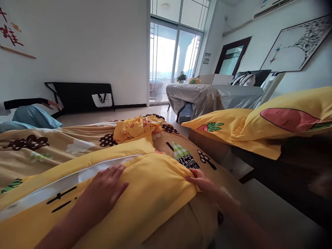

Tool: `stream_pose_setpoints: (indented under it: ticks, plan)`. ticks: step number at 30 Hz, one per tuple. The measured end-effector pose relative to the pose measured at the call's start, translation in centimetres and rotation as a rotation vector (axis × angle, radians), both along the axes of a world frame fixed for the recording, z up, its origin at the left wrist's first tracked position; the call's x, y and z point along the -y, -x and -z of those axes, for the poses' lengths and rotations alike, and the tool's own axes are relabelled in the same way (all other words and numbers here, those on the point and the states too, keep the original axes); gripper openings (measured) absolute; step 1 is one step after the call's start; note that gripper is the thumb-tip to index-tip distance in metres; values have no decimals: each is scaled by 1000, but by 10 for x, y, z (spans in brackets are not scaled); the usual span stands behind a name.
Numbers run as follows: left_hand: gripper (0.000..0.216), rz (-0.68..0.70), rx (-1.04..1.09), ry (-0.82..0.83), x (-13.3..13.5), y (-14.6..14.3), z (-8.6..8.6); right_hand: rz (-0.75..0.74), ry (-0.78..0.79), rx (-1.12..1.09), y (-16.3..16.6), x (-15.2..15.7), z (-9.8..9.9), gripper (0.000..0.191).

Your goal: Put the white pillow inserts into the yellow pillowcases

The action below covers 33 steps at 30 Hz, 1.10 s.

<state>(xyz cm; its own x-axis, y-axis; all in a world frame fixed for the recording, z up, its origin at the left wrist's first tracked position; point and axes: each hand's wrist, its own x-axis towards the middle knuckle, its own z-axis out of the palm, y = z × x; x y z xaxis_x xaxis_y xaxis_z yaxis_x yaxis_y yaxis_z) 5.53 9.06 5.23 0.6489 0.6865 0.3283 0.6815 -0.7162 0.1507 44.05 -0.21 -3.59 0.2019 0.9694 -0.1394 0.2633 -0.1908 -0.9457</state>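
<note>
A yellow pillowcase lies across the patterned bed cover in front of me. Through its long open slit shows a white pillow. My left hand rests palm down on the yellow cloth beside the slit, its fingers stretched out. At the right end, my right hand pinches the edge of the pillowcase between thumb and fingers. Beyond it sits a crumpled yellow cloth with a carrot print.
A yellow carrot-print pillow lies at the right above a cardboard box. Further back stands a table under plastic sheeting. At the left is another person's hand, near a black bench.
</note>
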Motion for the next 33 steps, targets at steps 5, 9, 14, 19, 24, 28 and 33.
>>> stream_pose_setpoints:
  ticks: [5, 9, 14, 19, 24, 28, 33]
  plan:
    - [44, -110, 0, 191, -35, -39, 15, 152, -195, 399, 7, -15, -17, 25]
    - [51, -246, 92, 329, -42, -5, 5, 97, -352, 261, 7, -36, -55, 36]
    - [52, -391, 78, 463, -48, 43, 9, 34, -271, 329, -5, -53, -39, 44]
    - [54, -331, 150, 455, -40, 54, 27, 21, -133, 594, -11, -52, 3, 32]
    - [49, -276, 181, 305, -30, 59, 1, 12, -194, 731, 7, -57, -25, 42]
    - [46, -112, 158, 391, -12, 46, -36, -310, -546, 816, 67, -61, -78, 45]
    - [44, -65, 118, 418, 5, 49, -36, -679, -845, 925, 156, -70, -99, 61]
